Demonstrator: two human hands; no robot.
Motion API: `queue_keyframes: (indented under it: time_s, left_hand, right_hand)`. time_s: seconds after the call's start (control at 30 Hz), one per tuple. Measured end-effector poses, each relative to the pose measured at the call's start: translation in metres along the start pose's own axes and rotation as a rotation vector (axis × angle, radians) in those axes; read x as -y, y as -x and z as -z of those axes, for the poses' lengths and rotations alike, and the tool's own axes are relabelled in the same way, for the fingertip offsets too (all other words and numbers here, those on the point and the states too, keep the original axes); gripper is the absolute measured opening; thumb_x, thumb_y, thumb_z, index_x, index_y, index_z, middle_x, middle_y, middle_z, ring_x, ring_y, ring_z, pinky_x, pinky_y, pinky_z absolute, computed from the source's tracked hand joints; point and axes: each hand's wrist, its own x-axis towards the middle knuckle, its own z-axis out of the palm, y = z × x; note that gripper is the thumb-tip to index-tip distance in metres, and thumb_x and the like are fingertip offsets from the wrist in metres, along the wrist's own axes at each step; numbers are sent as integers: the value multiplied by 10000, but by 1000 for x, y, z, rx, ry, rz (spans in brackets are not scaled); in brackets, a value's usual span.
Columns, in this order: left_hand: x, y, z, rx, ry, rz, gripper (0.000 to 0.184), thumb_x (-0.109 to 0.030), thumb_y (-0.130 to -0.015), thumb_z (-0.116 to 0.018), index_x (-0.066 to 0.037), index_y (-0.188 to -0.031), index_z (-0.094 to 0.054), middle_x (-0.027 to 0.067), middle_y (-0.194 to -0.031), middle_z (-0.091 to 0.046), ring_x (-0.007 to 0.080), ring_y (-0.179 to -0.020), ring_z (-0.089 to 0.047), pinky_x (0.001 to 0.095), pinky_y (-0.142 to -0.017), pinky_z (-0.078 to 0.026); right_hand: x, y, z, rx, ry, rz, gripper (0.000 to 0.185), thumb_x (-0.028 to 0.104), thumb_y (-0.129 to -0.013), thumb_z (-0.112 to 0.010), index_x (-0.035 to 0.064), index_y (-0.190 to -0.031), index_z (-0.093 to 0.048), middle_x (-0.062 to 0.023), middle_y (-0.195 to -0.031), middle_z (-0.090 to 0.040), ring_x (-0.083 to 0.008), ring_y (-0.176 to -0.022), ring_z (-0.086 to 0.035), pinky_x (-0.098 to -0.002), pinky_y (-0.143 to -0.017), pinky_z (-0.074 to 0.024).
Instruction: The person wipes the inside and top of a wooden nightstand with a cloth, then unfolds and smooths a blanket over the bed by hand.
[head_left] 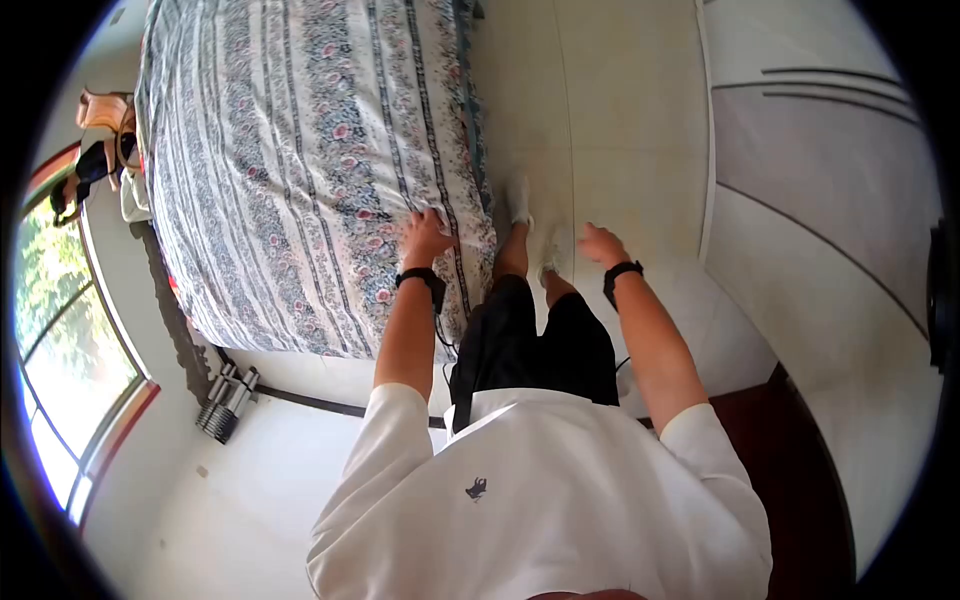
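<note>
A bed (300, 150) is covered with a striped, flowered sheet in white, blue and pink. My left hand (425, 240) is at the bed's near right side, over the sheet, its fingers spread and holding nothing I can see. Whether the palm presses on the cloth, I cannot tell. Out over the floor, to the right of my legs, is my right hand (602, 245). Its fingers are curled in, with nothing visible in them, and it touches neither bed nor wall. Each wrist has a black band.
Pale floor tiles (630, 110) run between the bed and grey panels (820, 170) on the right. A window (75, 340) is at the far left, with a tan object (103, 110) above it. Ribbed metal pieces resembling dumbbells (228, 402) lie beyond the bed's corner.
</note>
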Motion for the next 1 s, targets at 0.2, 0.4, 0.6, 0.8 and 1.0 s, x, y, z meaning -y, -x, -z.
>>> queue_keyframes:
  time_s: [0.2,0.4,0.6,0.8,1.0]
  left_hand:
    - [70,-62,55,-15,778,57,335,-356,-813,-650,-23,-816,-684,116,-686,-670,191,-636,-647,332,-617,-507]
    - [90,-130,168,-766,381,281,785,-569,-837,-574,-20,-1360,-369,291,-1427,-283,429,-1349,-231,509,-1070,-254]
    - [35,-176,141,-595,428,398,822,-537,-939,-328,39,-1464,-65,263,-1527,-20,381,-1428,6,583,-1097,13]
    - [-23,-153,128,-571,533,175,852,-445,-898,-472,99,-1434,-93,268,-1524,-44,381,-1429,1,593,-1088,19]
    - [52,-150,186,-798,776,226,303,-137,-777,-610,-17,-1047,-544,189,-1053,-535,372,-996,-512,453,-857,-407]
  right_hand:
    - [218,-28,8,-317,91,642,559,146,-791,-577,93,-1325,-421,-176,-1225,-534,-348,-1114,-532,-473,-887,-438]
    - [377,-92,30,-551,252,927,575,126,-828,-554,122,-1379,-392,-140,-1375,-398,-323,-1272,-386,-548,-968,-338]
    - [404,-168,103,-397,493,807,617,248,-861,-547,142,-1429,-329,-63,-1516,-257,-275,-1382,-256,-549,-1026,-305]
    - [404,-171,102,-409,874,588,666,332,-867,-531,51,-1427,-306,-126,-1510,-258,-297,-1362,-296,-517,-958,-393]
    - [524,-149,132,263,1078,201,643,243,-808,-573,70,-1390,-361,-184,-1394,-404,-346,-1233,-452,-555,-958,-379]
